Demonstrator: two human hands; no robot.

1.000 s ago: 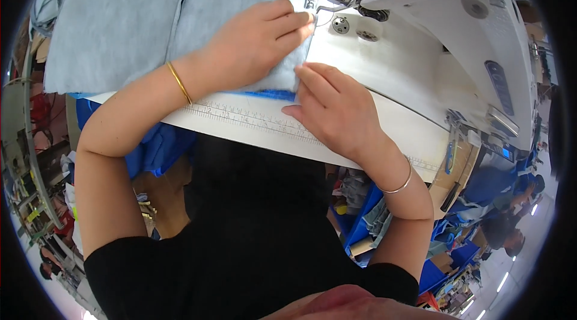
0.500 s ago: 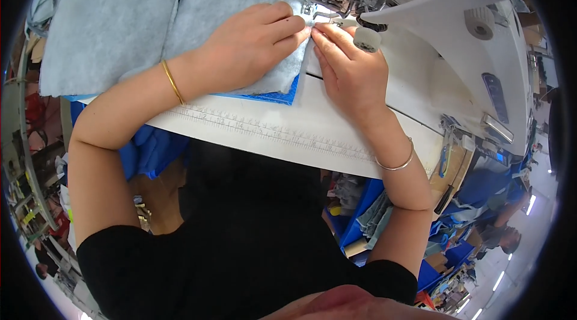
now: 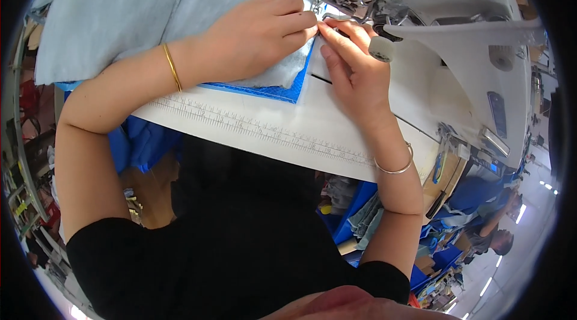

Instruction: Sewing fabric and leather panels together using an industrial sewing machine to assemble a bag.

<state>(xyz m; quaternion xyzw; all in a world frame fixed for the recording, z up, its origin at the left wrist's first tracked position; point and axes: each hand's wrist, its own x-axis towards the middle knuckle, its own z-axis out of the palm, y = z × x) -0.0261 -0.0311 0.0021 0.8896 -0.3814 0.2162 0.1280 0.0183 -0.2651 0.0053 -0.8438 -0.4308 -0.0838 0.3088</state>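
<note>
Pale grey-blue padded fabric (image 3: pixel 108 1) lies on the white sewing table, with a bright blue layer (image 3: pixel 282 94) showing beneath its corner. My left hand (image 3: pixel 258 37) rests on the padding, fingers curled and gripping its right edge just before the metal presser foot (image 3: pixel 315 2). My right hand (image 3: pixel 354 79) meets it there, fingertips pressed together on that edge, beside a small white roller (image 3: pixel 380 49). The exact pinch is partly hidden by the fingers.
The white machine body (image 3: pixel 463 61) fills the right. A printed ruler runs along the table edge (image 3: pixel 252 139). Blue cloth (image 3: pixel 135 145) hangs at left. Blue bins (image 3: pixel 360 200), cloth stacks and a co-worker (image 3: pixel 490 236) are at lower right.
My right hand has moved forward from near the ruler to the fabric edge by the presser foot. My left hand shifted slightly, and more of the blue layer shows at the corner.
</note>
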